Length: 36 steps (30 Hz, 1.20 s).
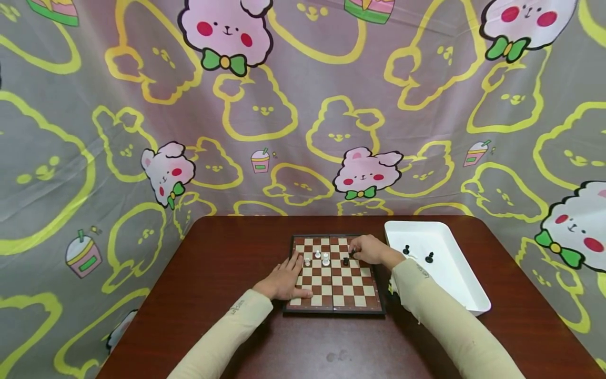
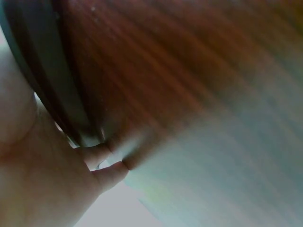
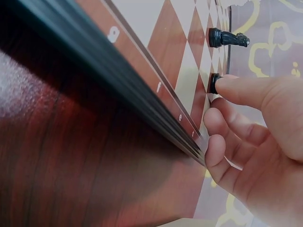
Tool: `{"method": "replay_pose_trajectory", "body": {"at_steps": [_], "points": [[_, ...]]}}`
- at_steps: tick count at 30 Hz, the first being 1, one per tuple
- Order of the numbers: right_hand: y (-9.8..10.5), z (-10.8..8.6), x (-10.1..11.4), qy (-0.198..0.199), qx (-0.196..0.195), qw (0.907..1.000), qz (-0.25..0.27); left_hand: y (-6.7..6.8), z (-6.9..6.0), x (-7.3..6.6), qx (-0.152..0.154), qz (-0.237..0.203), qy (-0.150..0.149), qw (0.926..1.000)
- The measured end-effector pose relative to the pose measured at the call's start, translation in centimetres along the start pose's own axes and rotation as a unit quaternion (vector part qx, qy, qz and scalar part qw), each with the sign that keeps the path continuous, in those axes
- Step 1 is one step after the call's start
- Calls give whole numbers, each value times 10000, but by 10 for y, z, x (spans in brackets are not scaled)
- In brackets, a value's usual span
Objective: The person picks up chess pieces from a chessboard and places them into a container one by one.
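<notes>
A brown and cream chessboard (image 1: 351,299) with a black rim lies on the table. My left hand (image 1: 283,280) rests with spread fingers on its left side; the left wrist view shows this hand (image 2: 42,165) beside the dark rim. At the board's right side my right hand (image 1: 371,249) pinches a black chess piece (image 3: 214,84) between thumb and fingers, its base on or just at a square and its top hidden. Close by stands a black knight (image 3: 229,38). Several white pieces stand on the left half, among them a white pawn (image 1: 307,261).
A white tray (image 1: 456,284) stands right of the board, partly under the right forearm; a black pawn (image 1: 429,257) and another black piece (image 1: 406,250) are in it. The dark wooden table (image 1: 227,252) ends at a patterned cloth (image 1: 303,152) behind.
</notes>
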State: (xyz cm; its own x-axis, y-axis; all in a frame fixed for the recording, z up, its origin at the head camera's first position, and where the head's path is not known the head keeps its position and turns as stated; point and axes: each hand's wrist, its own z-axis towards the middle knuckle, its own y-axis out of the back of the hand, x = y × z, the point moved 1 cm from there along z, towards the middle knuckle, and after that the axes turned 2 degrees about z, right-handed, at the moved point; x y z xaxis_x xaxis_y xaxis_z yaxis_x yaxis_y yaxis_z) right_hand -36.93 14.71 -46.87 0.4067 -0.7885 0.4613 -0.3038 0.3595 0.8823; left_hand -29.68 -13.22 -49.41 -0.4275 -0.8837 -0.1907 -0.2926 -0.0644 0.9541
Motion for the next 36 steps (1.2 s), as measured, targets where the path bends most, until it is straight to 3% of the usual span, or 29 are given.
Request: {"method": "replay_pose_trajectory", "body": {"at_steps": [12,16,23,36], "points": [[6,-5,-1,181,-89,9998,61,1,3,2,-30,39,4,10000],[14,-11,0,97,-163,9995,242,3,2,2,-42,-9,-3,10000],[36,-24,-2,428,-382,9983,79,1,3,2,-78,41,-26,10000],[68,-53,-38,446,-1030,9937,-4,-2,4,3,-94,72,-43,9999]]}}
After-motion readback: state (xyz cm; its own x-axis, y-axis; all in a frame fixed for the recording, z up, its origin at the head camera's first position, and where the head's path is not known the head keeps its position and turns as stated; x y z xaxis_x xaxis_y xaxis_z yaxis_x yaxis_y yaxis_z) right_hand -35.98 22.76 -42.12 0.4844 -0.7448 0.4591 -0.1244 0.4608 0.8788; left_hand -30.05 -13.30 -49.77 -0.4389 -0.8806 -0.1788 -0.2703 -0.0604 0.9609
